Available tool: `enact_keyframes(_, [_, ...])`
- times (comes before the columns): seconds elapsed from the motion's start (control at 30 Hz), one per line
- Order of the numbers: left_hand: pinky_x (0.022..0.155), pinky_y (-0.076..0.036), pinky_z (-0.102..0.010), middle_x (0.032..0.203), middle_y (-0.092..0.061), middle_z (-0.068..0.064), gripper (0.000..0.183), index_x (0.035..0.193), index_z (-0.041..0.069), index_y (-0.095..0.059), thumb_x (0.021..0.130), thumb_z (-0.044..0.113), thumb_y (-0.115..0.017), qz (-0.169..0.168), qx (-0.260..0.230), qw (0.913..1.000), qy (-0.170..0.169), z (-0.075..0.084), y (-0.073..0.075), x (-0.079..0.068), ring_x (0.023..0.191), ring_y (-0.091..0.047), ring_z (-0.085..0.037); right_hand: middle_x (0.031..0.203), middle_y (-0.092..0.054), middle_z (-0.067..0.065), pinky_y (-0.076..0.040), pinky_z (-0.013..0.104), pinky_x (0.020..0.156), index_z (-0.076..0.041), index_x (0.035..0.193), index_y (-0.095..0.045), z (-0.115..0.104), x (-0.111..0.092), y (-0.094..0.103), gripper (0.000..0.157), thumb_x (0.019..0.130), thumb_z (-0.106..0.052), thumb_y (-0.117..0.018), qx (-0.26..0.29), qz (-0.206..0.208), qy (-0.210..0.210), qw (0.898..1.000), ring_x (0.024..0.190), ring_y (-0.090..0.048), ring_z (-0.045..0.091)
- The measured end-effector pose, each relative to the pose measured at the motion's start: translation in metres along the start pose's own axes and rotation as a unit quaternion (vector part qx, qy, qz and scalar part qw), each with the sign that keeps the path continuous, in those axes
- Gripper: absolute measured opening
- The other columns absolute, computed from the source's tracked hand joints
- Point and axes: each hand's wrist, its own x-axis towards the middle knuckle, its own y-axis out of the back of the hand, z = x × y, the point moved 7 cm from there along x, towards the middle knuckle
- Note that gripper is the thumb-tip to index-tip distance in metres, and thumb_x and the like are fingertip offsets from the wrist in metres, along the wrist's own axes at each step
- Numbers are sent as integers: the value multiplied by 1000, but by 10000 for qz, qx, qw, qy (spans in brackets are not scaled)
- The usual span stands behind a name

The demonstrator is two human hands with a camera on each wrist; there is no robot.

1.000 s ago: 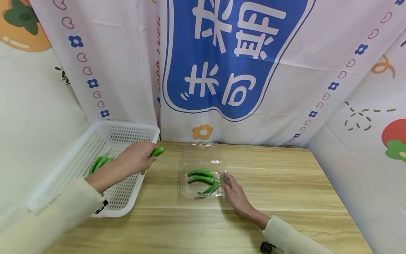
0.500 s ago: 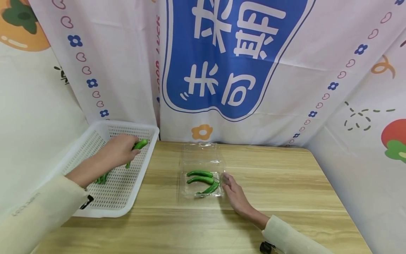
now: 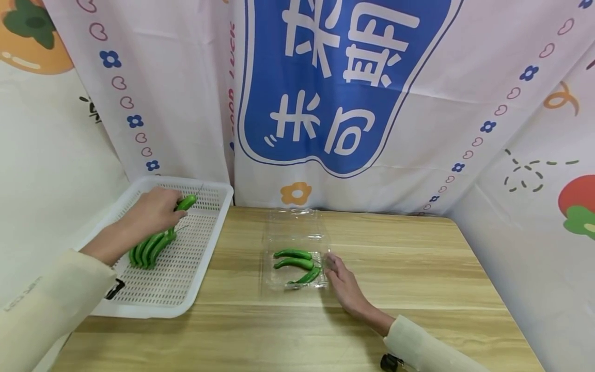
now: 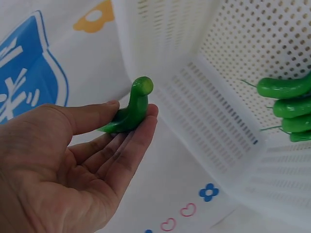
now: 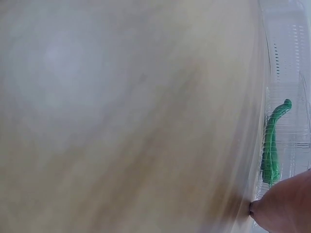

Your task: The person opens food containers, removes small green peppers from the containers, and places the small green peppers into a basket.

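Over the back of the white basket (image 3: 144,310), my left hand (image 3: 155,206) pinches a curved green chili pepper (image 4: 133,109) between thumb and fingers, as the left wrist view shows. Below that hand, several more green chili peppers (image 3: 155,250) lie side by side on the basket floor. At the table's middle stands a clear plastic box (image 3: 297,227), its lid folded back, holding 3 green chili peppers (image 3: 294,264). My right hand (image 3: 348,289) rests with extended fingers against the box's right side. One boxed pepper (image 5: 274,141) shows through the plastic in the right wrist view.
The wood-grain table (image 3: 395,268) runs up to a printed cloth backdrop (image 3: 418,134) at the back. White printed walls rise at left and right. The basket's raised rim stands between my left hand and the clear box.
My left hand has moved left from the basket's right rim, deeper over the basket, still holding the chili pepper. More of the peppers in the basket show. The right hand and box have stayed put.
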Motion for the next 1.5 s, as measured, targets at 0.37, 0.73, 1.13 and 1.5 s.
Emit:
enact_keyframes(0.37, [54, -45, -34, 70, -58, -10, 21, 78, 0, -62, 94, 8, -73, -225, 2, 9995, 242, -28, -18, 9, 60, -52, -22, 160, -46, 24, -35, 57, 122, 1, 159, -37, 1, 0, 0, 50, 112, -15, -46, 179, -2, -93, 9998, 148, -44, 43])
enact_keyframes(0.73, [51, -48, -32, 67, -57, -8, 26, 73, 4, -57, 92, 11, -74, -465, 24, 9984, 306, -46, -38, 21, 57, -54, -21, 160, -46, 25, -35, 57, 121, 3, 159, -36, 1, 0, 1, 50, 112, -14, -46, 174, -14, -65, 9998, 147, -45, 44])
enact_keyframes(1.13, [51, -50, -31, 69, -59, -11, 21, 78, -1, -59, 91, 9, -72, -826, 66, 9949, 573, -60, -58, 23, 58, -57, -22, 160, -45, 27, -34, 59, 121, 4, 158, -36, 2, 1, 2, 50, 113, -14, -46, 188, 22, 2, 9998, 147, -44, 44])
enact_keyframes(1.5, [54, -49, -31, 73, -58, -13, 17, 83, -3, -57, 89, 4, -71, -1042, 214, 9916, 740, -66, -72, 23, 62, -56, -23, 159, -45, 28, -35, 59, 121, 6, 158, -36, 0, 1, 2, 51, 112, -13, -47, 207, 56, 24, 9998, 147, -45, 45])
